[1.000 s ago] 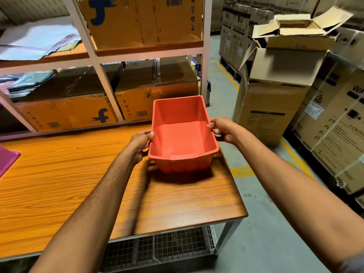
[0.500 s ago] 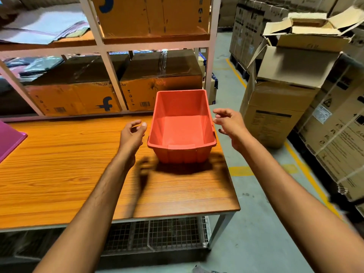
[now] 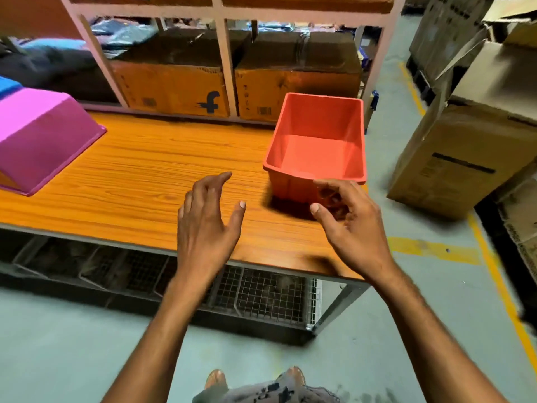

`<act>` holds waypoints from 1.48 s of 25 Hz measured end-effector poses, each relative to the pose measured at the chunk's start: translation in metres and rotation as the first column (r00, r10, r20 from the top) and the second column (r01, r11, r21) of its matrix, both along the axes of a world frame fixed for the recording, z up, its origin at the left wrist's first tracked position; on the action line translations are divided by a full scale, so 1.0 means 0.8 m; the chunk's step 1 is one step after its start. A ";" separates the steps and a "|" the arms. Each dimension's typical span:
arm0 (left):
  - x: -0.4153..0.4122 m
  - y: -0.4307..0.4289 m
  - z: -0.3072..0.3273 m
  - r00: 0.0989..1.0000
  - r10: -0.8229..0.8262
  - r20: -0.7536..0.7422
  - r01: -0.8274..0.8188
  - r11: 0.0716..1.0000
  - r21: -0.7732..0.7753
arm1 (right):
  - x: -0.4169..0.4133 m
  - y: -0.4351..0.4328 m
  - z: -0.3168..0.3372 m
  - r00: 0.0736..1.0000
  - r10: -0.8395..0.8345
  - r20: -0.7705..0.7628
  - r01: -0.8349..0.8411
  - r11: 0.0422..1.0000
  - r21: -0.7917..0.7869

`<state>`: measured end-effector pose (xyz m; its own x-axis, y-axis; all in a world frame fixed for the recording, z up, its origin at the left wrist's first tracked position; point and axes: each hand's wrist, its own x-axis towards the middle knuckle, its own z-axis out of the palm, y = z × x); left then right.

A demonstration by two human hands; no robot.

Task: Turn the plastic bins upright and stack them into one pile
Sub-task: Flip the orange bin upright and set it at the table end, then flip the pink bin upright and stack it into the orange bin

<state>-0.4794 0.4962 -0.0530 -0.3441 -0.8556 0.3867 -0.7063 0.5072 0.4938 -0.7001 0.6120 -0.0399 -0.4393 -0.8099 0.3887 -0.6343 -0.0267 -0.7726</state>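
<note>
two hands pulled back from upright orange bin (image 3: pixel 316 146) | left hand (image 3: pixel 207 228) loose, empty | right hand (image 3: pixel 348 225) loose, empty

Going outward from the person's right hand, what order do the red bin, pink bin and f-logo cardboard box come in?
1. Red bin, just ahead of the right hand, at the table's right end.
2. Cardboard box, on the shelf behind the table.
3. Pink bin, upside down, far left.

Both forearms (image 3: pixel 162 330) are bare down to the picture's bottom edge. The left hand (image 3: pixel 203 228) and right hand (image 3: pixel 351 228) have short, pale fingernails. At bottom centre, blurred grey clothing (image 3: pixel 270 392) carries a dark irregular print; two rounded tan tips (image 3: pixel 216 379) just above it could be feet or footwear.
</note>
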 end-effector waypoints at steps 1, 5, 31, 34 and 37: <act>0.020 0.009 -0.005 0.999 0.005 0.042 -0.004 1.000 -0.021 | 0.022 0.005 -0.005 1.000 0.024 0.004 -0.024 1.000 0.007; 0.058 0.041 -0.016 0.999 -0.043 -0.002 0.043 0.998 0.045 | 0.076 0.017 -0.026 0.934 0.077 0.348 -0.109 0.992 0.071; 0.521 -0.068 -0.031 0.586 0.478 -0.654 -0.005 0.809 0.588 | 0.543 -0.176 -0.020 0.651 0.259 0.713 -0.391 0.920 0.022; 0.538 -0.143 -0.022 0.566 0.448 -0.692 0.003 0.838 0.545 | 0.555 -0.255 -0.020 0.649 0.233 0.725 -0.360 0.933 0.022; 0.554 -0.222 -0.002 0.566 0.416 -0.712 -0.002 0.864 0.504 | 0.574 -0.332 -0.015 0.637 0.235 0.734 -0.352 0.936 0.006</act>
